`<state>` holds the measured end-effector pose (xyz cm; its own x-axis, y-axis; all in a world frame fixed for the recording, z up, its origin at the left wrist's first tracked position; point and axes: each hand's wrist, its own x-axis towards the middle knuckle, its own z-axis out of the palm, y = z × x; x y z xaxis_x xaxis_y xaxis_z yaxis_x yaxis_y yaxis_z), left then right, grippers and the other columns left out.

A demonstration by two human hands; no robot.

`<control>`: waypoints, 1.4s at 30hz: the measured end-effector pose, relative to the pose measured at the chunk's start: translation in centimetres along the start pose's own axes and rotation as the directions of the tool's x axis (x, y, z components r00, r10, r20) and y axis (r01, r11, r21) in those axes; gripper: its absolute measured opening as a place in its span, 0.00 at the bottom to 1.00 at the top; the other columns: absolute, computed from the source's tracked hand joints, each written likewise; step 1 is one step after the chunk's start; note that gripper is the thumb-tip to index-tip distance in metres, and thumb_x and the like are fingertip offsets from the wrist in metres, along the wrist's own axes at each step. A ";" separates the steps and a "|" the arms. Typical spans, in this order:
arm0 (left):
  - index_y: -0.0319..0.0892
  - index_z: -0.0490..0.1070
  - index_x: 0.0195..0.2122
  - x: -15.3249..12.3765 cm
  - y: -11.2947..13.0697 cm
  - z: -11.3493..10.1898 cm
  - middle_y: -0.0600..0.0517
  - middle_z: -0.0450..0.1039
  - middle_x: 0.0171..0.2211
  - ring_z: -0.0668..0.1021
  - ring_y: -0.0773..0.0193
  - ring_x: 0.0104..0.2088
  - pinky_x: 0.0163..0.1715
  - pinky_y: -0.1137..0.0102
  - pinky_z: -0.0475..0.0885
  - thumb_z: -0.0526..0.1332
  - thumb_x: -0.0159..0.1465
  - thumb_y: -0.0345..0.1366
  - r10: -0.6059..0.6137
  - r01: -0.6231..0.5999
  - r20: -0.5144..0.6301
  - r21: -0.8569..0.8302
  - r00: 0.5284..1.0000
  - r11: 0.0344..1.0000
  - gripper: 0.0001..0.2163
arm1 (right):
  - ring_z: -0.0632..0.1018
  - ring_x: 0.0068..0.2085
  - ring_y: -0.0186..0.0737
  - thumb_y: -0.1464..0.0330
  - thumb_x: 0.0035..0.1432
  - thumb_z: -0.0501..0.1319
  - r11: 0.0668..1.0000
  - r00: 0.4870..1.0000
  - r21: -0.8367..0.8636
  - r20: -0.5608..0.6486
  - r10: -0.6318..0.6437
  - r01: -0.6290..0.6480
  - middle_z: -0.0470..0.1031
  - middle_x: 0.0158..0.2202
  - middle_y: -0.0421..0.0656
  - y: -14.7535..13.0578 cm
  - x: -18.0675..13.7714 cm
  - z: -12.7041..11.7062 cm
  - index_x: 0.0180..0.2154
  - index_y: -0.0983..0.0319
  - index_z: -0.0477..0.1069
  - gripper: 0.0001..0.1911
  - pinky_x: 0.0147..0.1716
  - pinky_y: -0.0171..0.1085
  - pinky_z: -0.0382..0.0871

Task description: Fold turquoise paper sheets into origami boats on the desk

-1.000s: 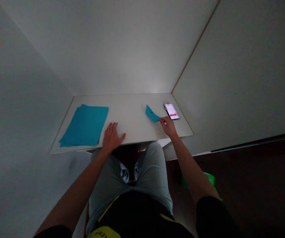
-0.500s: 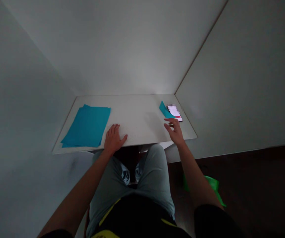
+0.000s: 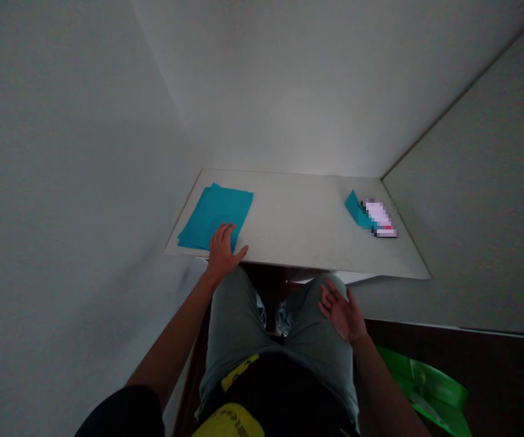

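Note:
A stack of blue paper sheets (image 3: 218, 215) lies at the left end of a small white table (image 3: 298, 230). My left hand (image 3: 225, 249) rests flat on the near right corner of that stack, fingers spread and holding nothing. My right hand (image 3: 341, 309) is off the table, open over my right thigh with its fingers apart. A folded blue paper piece (image 3: 355, 209) lies at the table's right end, touching a phone (image 3: 380, 221) with a lit screen.
White walls close in the table on the left, back and right. A green object (image 3: 425, 385) sits on the dark floor at my right. My knees in grey trousers are under the table's near edge.
My right hand let go of the folded blue piece beside the phone and drew back to my lap. My left hand slid left onto the paper stack. The view swung left.

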<state>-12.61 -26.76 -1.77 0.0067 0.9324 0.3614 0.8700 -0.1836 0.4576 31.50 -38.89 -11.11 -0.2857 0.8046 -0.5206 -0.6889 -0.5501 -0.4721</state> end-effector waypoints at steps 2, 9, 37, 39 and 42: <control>0.42 0.66 0.72 -1.1 -2.3 -1.0 0.35 0.65 0.74 0.64 0.35 0.77 0.73 0.41 0.64 0.72 0.66 0.52 -0.048 0.046 0.041 0.048 0.998 0.998 0.37 | 0.85 0.55 0.41 0.45 0.68 0.66 1.000 1.000 -0.010 -0.004 0.008 -0.008 0.82 0.64 0.40 -0.4 0.3 0.3 0.63 0.43 0.76 0.26 0.65 0.48 0.76; 0.42 0.71 0.70 -3.1 -5.1 -2.1 0.38 0.70 0.73 0.71 0.39 0.74 0.74 0.42 0.65 0.69 0.70 0.53 0.017 -0.025 0.124 0.063 0.992 0.998 0.32 | 0.85 0.56 0.45 0.44 0.68 0.65 0.999 1.000 -0.042 -0.022 0.022 -0.022 0.82 0.65 0.42 -0.3 1.5 1.3 0.65 0.43 0.75 0.28 0.66 0.53 0.76; 0.53 0.87 0.44 -0.8 -6.7 -5.9 0.47 0.86 0.55 0.85 0.48 0.59 0.63 0.49 0.79 0.59 0.75 0.55 0.047 -0.037 0.291 -0.040 0.956 0.999 0.19 | 0.84 0.57 0.44 0.45 0.69 0.65 0.987 0.986 -0.028 0.039 0.159 -0.158 0.82 0.63 0.44 -1.3 1.8 -0.1 0.65 0.47 0.76 0.29 0.65 0.47 0.75; 0.52 0.87 0.45 0.3 -5.7 -6.6 0.46 0.88 0.50 0.87 0.46 0.52 0.57 0.51 0.82 0.58 0.74 0.57 -0.023 0.025 0.185 -0.010 0.983 1.000 0.20 | 0.84 0.57 0.44 0.44 0.69 0.65 0.987 0.986 -0.029 0.054 0.158 -0.157 0.83 0.62 0.43 -1.3 1.9 -0.6 0.65 0.46 0.76 0.29 0.65 0.47 0.75; 0.50 0.85 0.46 2.3 -2.3 -8.1 0.46 0.87 0.43 0.87 0.48 0.43 0.46 0.57 0.82 0.60 0.74 0.56 -0.065 0.065 0.005 -0.040 0.998 0.997 0.19 | 0.84 0.57 0.43 0.44 0.68 0.66 0.989 0.988 -0.022 0.053 0.145 -0.144 0.83 0.62 0.43 -1.6 1.9 -1.6 0.64 0.47 0.77 0.29 0.64 0.46 0.75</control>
<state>-18.64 -26.76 4.60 -0.0475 0.9437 0.3273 0.8484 -0.1348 0.5120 33.12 -36.82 -12.43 -0.4176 0.7269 -0.5452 -0.6257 -0.6651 -0.4076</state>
